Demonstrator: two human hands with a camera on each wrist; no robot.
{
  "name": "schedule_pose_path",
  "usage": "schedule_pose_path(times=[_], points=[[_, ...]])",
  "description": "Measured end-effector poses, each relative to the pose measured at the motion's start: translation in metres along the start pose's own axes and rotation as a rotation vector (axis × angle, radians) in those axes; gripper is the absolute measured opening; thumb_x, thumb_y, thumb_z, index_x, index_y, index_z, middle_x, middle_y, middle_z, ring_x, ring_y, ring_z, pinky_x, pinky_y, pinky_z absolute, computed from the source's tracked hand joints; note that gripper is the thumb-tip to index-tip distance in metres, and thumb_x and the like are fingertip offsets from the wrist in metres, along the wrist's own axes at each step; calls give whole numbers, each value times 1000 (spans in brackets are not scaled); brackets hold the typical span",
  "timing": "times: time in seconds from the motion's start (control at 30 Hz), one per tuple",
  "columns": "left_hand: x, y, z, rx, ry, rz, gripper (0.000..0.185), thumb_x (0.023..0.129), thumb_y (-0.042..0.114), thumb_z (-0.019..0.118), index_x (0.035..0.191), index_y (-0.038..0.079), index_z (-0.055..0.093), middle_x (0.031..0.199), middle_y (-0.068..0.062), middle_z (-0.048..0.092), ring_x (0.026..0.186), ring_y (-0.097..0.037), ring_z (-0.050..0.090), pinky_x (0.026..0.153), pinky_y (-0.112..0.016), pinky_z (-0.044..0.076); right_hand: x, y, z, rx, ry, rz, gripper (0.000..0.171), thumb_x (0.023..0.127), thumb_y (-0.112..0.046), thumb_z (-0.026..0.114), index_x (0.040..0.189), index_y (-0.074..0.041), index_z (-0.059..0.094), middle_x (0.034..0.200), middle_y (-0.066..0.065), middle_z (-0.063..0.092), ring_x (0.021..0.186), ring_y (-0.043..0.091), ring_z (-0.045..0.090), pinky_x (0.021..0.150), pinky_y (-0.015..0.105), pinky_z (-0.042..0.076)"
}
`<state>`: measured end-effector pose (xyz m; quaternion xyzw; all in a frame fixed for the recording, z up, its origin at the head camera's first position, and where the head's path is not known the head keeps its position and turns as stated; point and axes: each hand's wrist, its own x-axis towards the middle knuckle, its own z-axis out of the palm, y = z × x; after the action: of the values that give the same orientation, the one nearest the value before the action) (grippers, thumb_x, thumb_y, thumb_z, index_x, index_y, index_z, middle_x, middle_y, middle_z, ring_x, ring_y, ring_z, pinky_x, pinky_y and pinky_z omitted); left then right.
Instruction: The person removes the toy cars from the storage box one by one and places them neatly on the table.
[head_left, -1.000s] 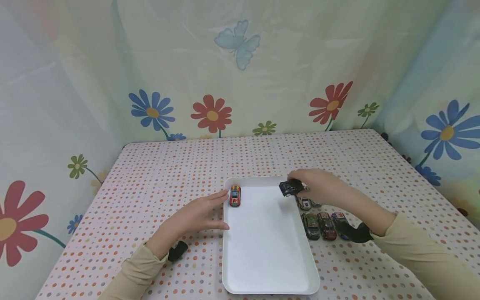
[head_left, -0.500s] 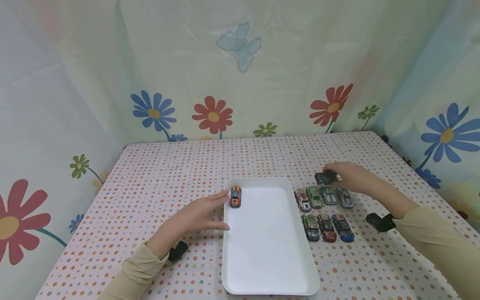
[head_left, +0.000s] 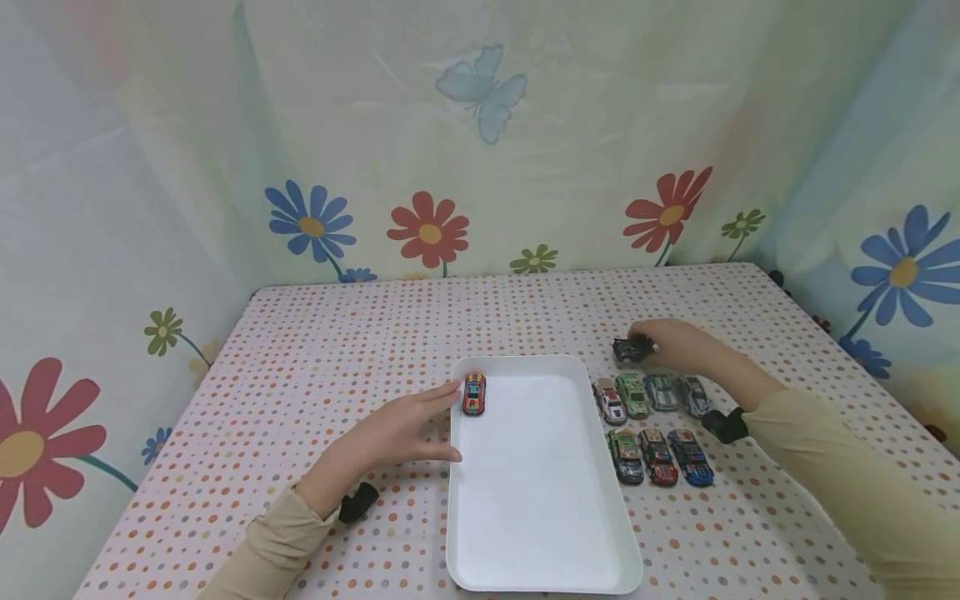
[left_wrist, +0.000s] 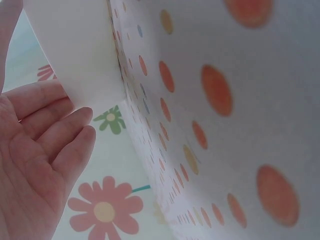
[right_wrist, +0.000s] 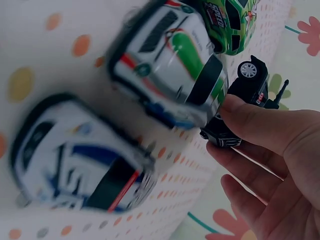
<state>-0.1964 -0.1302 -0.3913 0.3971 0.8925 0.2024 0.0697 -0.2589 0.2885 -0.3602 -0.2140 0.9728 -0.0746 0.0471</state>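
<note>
My right hand [head_left: 672, 343] pinches a black toy car [head_left: 632, 350] between thumb and fingers, behind the back row of toy cars. The right wrist view shows a white-spoked wheel on this black car [right_wrist: 245, 90], partly covered by the thumb. A white tray [head_left: 540, 508] lies in front of me with a red and yellow toy car [head_left: 474, 395] in its far left corner. At the tray's left rim rests my left hand [head_left: 393, 429], fingers extended. In the left wrist view its fingertips [left_wrist: 65, 92] are at the tray's outer wall [left_wrist: 75, 55].
Right of the tray, toy cars stand in two rows, among them a white one [head_left: 610, 402], a bright green one [head_left: 633, 395] and a blue one [head_left: 692, 457]. A dotted cloth [head_left: 360, 333] covers the table; a flowered curtain [head_left: 337, 100] hangs behind.
My right hand carried the black toy car from over the tray's far right corner to behind the back row of cars, then slightly back left. The left hand stayed at the rim.
</note>
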Motion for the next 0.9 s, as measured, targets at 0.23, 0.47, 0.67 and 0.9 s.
schedule_pose_path(times=[0.23,0.47,0.67,0.9], points=[[0,1,0,-17,4,-6,90,78,60,61,143,3,36,150,-7,26,133,-20,28,102,-34,35,15,-9,5,22,-30,-16,33,76,4,72,107,8,60,101,22,62,97,41,57,82,52,47],[0,1,0,-23,3,-15,89,78,58,62,143,3,36,150,-6,26,134,-19,28,103,-34,34,21,-14,9,11,-44,2,36,74,5,73,107,8,60,102,22,62,97,40,57,83,52,47],[0,2,-2,-20,2,-17,90,78,59,62,143,3,36,150,-6,26,134,-19,27,103,-33,34,20,-12,11,-5,-19,-22,37,73,6,74,107,8,60,101,22,62,97,40,57,83,51,48],[0,1,-1,-16,-3,-14,90,78,59,62,143,3,36,150,-7,25,134,-19,27,103,-34,34,21,-6,16,15,-9,-16,40,73,5,74,110,8,59,104,23,61,99,40,57,84,51,47]])
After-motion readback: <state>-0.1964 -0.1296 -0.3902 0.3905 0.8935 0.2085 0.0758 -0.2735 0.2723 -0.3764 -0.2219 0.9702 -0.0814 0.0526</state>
